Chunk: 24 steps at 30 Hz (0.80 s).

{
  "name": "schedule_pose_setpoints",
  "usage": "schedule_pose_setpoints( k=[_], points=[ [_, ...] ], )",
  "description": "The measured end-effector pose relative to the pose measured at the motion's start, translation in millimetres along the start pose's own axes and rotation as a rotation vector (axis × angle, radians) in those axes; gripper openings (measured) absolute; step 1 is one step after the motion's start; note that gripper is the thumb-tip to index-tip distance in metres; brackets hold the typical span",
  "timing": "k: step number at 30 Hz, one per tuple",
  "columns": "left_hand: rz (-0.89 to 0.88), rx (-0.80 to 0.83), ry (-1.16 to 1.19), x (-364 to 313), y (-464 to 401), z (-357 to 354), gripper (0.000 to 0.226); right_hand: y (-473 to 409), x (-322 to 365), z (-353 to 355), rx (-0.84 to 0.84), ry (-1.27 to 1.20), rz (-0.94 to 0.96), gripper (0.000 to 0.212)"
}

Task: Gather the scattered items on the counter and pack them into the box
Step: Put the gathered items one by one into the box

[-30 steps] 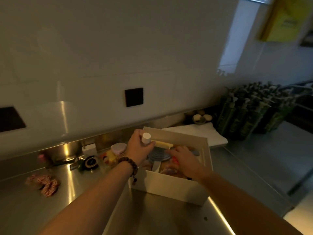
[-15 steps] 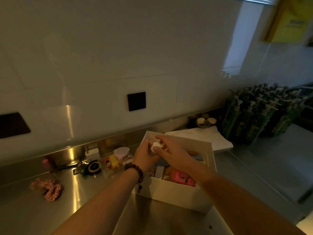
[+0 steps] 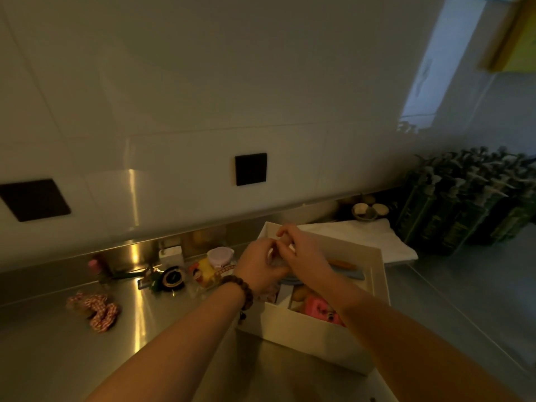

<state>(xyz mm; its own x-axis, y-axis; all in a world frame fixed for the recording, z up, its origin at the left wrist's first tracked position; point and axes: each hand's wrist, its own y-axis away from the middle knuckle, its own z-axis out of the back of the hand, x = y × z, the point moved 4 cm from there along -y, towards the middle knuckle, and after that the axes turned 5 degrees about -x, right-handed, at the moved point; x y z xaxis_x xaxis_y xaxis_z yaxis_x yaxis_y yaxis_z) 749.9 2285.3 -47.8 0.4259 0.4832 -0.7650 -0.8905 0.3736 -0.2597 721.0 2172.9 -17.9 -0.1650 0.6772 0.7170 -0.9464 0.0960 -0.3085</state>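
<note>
Both your hands, left hand (image 3: 261, 264) and right hand (image 3: 304, 253), pinch something small and pale over the box (image 3: 313, 335). Next: drop it in, then fetch the scrunchie (image 3: 94, 310) at 9 o'clock on the table (image 3: 58, 358).

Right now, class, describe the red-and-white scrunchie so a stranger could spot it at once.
Start at the white box on the steel counter and look far left. Apart from the cluttered items by the back wall lies the scrunchie: soft, crumpled, checked red and white, the nearest loose item to the counter's front.
</note>
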Motion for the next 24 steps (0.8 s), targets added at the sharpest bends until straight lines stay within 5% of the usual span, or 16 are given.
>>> schedule_pose_setpoints(
  k=[3, 6, 12, 24],
  points=[
    [-0.010, -0.028, -0.276, 22.3, 0.6, 14.0, 0.072, -6.4, -12.8, -7.9, -0.001, 0.035, -0.007, 0.015],
    [0.034, 0.063, -0.452, 46.9, 7.7, 13.8, 0.083, -7.8, -28.7, -22.0, 0.070, 0.099, -0.019, 0.021],
    [0.144, 0.141, -0.333, 58.8, 20.2, 2.0, 0.087, -7.2, -49.5, -56.0, 0.197, 0.179, -0.057, 0.019],
    [0.154, 0.081, -0.252, 66.3, 18.8, 0.0, 0.086, -18.8, -60.1, -75.2, 0.127, 0.099, -0.054, 0.024]
  ],
)
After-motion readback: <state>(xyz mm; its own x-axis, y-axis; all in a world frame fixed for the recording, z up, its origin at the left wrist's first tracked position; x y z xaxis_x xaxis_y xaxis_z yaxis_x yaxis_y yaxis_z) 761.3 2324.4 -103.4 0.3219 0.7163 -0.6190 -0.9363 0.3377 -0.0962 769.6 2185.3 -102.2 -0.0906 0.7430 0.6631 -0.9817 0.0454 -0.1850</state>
